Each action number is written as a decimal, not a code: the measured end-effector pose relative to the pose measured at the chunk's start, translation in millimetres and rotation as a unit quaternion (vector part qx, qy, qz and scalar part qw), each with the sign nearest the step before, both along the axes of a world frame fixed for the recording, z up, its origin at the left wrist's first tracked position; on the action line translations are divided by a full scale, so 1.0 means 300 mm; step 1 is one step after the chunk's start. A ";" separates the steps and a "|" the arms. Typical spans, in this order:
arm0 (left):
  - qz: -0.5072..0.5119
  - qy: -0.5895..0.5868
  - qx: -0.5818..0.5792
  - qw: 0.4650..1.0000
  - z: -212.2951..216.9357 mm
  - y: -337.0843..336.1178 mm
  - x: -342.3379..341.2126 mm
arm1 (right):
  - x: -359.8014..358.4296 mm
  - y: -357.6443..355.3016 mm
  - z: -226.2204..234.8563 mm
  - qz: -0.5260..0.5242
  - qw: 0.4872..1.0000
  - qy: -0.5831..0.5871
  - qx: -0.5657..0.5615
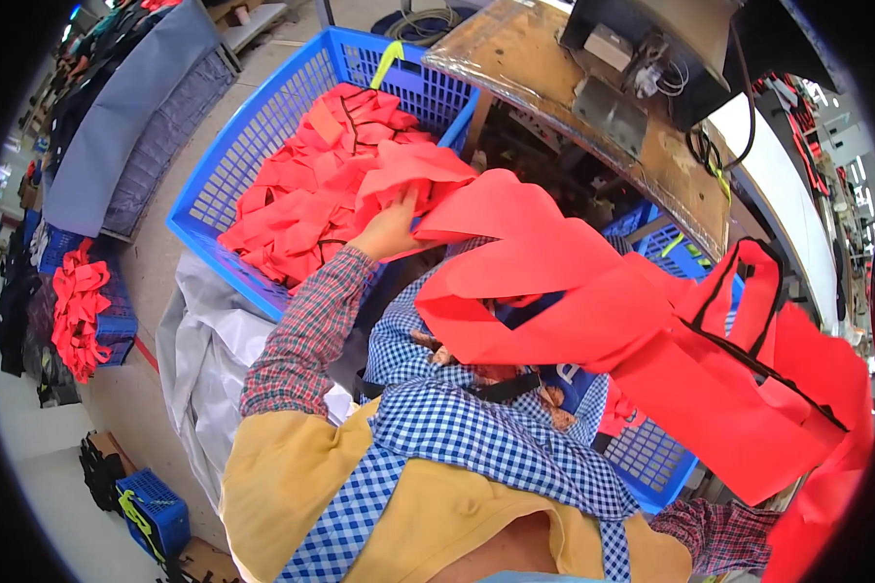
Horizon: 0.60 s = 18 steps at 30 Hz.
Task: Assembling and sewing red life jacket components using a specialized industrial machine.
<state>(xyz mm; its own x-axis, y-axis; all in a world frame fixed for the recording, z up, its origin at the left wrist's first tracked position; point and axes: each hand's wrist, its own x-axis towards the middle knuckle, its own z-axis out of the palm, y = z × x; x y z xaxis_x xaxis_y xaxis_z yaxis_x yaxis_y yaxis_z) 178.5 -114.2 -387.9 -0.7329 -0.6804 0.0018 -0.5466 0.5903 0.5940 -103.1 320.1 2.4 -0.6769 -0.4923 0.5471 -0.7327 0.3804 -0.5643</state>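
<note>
left hand [391, 225] had its fingers clamped on a red bag [593, 291], right hand out of sight, blue crate [226, 165] piled with plenty more.

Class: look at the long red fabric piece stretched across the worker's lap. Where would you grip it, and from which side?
Grip the red fabric piece at its free folded edge, coming from above. The left hand already pinches its end at the blue basket; the black-trimmed end hangs loose, so it offers another hold.
</note>
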 end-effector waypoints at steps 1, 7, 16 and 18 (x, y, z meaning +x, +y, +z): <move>-0.007 0.000 0.004 1.000 -0.015 0.005 -0.042 | 0.000 0.003 -0.006 0.008 1.000 -0.003 0.010; -0.007 0.027 0.201 0.979 -0.102 -0.008 -0.041 | 0.014 -0.025 -0.011 0.089 0.994 -0.026 0.055; 0.248 0.538 0.365 0.718 0.602 -0.061 0.311 | 0.004 -0.119 -0.067 0.234 0.961 -0.073 0.126; 0.139 0.518 0.216 0.816 0.774 -0.292 0.512 | 0.015 -0.085 -0.025 0.249 0.958 -0.064 0.127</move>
